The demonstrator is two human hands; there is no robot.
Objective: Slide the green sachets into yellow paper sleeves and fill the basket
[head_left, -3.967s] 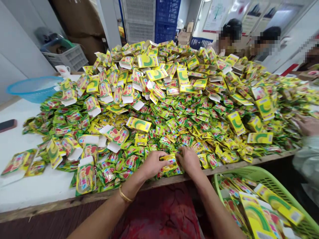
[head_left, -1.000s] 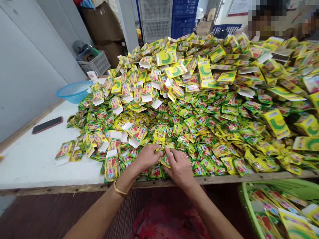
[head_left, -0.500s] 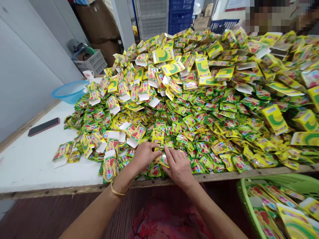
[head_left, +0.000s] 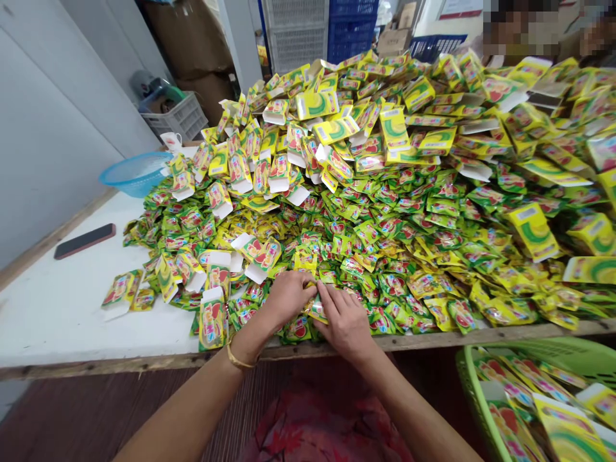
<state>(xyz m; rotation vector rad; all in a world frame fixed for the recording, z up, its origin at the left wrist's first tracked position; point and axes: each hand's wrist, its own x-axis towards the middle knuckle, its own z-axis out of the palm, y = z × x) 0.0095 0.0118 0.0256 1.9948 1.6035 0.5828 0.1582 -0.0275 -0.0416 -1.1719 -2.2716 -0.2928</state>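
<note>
My left hand (head_left: 289, 298) and my right hand (head_left: 347, 321) meet low over the pile near the table's front edge. Between them is a small yellow-green carton (head_left: 316, 310), mostly covered by my fingers. The fingers of my left hand pinch at its upper end, where a bit of yellow shows. My right hand wraps its right side, fingers pressed together. Around the hands lie many green and yellow candy packets (head_left: 380, 282). Left of my left hand, an open-flapped carton (head_left: 212, 324) lies by the edge, with another open carton (head_left: 264, 253) just beyond.
A heap of yellow cartons (head_left: 315, 104) rises behind the packets. On the white table (head_left: 43, 308) at left are a phone (head_left: 85, 240) and a blue basin (head_left: 132, 183). A green basket (head_left: 469, 378) of cartons stands below right. Crates (head_left: 296, 45) and a blurred person are at the back.
My left hand has shifted slightly right, its fingers closing in on the carton's upper end. My right hand stays almost where it was, still around the carton.
</note>
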